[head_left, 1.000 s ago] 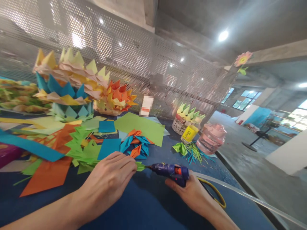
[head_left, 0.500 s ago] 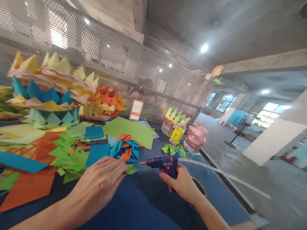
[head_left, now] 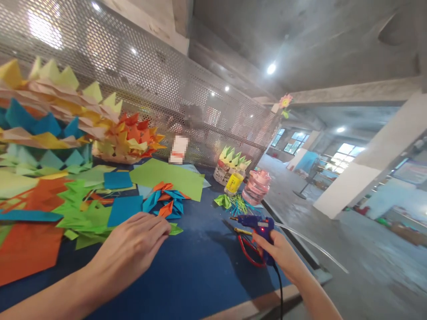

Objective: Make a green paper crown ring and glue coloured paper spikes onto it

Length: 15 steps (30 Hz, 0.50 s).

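Observation:
My right hand (head_left: 278,249) is wrapped round a dark blue hot glue gun (head_left: 255,222), its small light glowing red and a clear glue stick (head_left: 310,242) trailing from the back. Below the gun lie red-handled scissors (head_left: 248,251). My left hand (head_left: 140,244) is closed at the fingertips on a green folded paper piece (head_left: 175,229), of which only a pointed end shows. Just beyond that hand sits a ring of blue and orange folded paper (head_left: 167,201) on the dark blue table (head_left: 200,275).
Loose green folded pieces (head_left: 83,213), orange sheets (head_left: 30,253) and blue squares (head_left: 125,210) cover the left side. Tall stacked paper lotuses (head_left: 50,129) stand behind them. A yellow-labelled bottle (head_left: 234,183) and pink jug (head_left: 256,186) stand near the right edge.
My right hand has carried the glue gun right, away from my left hand, and the scissors under it now show. The left hand keeps its pinch. The view has turned slightly right.

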Available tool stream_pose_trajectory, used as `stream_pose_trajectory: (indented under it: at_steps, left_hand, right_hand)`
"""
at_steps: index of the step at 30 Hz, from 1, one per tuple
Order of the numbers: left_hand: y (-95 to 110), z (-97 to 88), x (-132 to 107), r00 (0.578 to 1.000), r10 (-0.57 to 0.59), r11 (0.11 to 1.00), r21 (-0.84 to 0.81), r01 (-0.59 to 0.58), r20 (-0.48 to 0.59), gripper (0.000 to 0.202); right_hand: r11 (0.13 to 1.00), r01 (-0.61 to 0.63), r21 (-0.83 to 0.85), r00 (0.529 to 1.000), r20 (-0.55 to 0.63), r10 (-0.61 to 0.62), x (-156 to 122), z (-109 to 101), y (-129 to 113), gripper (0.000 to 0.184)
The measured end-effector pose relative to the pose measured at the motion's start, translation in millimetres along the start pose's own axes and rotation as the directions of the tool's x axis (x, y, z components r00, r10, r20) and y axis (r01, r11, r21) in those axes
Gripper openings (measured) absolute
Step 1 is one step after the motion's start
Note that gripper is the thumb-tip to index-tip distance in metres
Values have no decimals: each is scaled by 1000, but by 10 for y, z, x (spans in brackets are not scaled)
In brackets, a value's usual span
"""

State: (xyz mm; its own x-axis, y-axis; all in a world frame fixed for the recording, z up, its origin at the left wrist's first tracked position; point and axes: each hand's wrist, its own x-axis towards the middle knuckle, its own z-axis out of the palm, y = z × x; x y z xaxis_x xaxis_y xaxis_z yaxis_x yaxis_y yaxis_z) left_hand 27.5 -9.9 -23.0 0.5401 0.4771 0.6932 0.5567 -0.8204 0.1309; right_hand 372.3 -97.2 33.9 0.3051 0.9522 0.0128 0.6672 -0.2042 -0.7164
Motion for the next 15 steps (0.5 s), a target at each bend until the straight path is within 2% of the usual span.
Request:
stream_pose_trajectory:
  at_steps: [4,8,11,15]
  left_hand:
    - [-13,7,0,1000,6,1000,-10,-6,-2,22]
    - [-20,17,-1,1000,-3,1000,-17,3,0,22]
    - [-13,15,-7,1000,-5,1000,-25,5,8,22]
    - [10,6,1,1000,-9,1000,-17,9,25,26]
  right_hand:
    - [993,-53,-107,998,-49,48,16,-191,215,50]
    - [972,-103,-211,991,-103,82,66,-291,449,51]
    - [952,-103,-288,988,-141,64,77,-303,557,50]
    - [905,-82,-418,977,-212,-9,48,-291,575,50]
